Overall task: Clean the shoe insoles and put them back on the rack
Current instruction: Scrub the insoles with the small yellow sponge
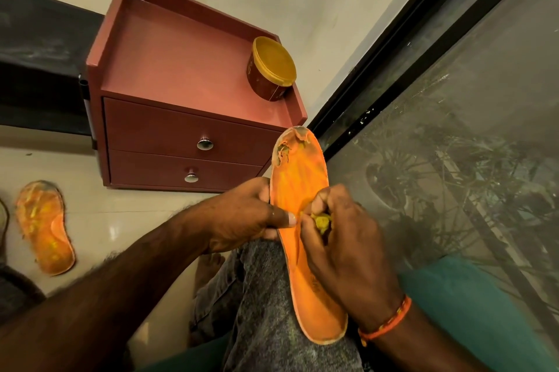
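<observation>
The orange insole rests lengthwise on the person's knee, toe end up, near the red drawer unit. It looks light, thin and bendy, its toe torn and crumbling, so edge grips suit it. The left hand pinches its left edge; the right hand clutches a yellowish wad against its surface. A second insole lies on the floor.

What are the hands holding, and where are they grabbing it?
The left hand pinches the orange insole at its left edge, near the middle. The right hand grips a small yellowish wad against it.
</observation>
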